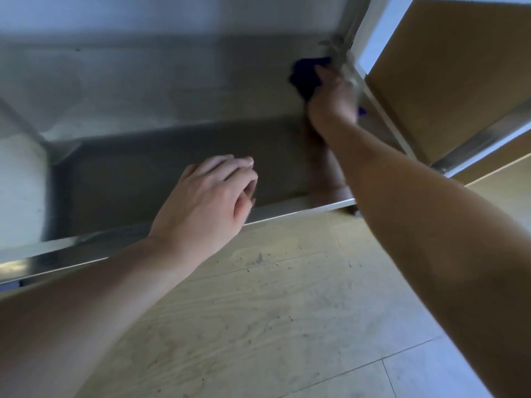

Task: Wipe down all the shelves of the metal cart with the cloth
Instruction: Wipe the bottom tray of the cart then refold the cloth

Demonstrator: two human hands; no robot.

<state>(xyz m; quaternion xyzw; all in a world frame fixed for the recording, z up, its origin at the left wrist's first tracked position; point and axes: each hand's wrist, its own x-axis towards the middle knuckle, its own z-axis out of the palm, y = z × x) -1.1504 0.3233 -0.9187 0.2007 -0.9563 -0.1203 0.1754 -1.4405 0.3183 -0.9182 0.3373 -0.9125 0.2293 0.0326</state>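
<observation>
Fingers (241,168) of the left hand (207,196) lie loosely together and slightly curled, holding nothing, with the palm over the front lip of the shelf (161,173). Two bare forearms reach in from the near edge of the view, one on each side, over one pale wood-grain floor (258,311) that is speckled with dark crumbs and dust.

Beyond the front lip, one steel shelf of the metal cart (388,122) spreads away, dull and streaked, with a brighter band toward its back. Farther in, at the shelf's far right corner, the right hand (333,101) is closed around one dark blue cloth (306,77), pressing it down on the metal just beside the cart's upright corner post. A small blue scrap of the same cloth shows under the wrist. This hand is blurred, so the exact finger grip cannot be told.

On the right, past the post, a brown panel (448,67) stands close against the cart, with a steel rail crossing its lower part. At the far back, a pale wall (143,15) rises behind the shelf.
</observation>
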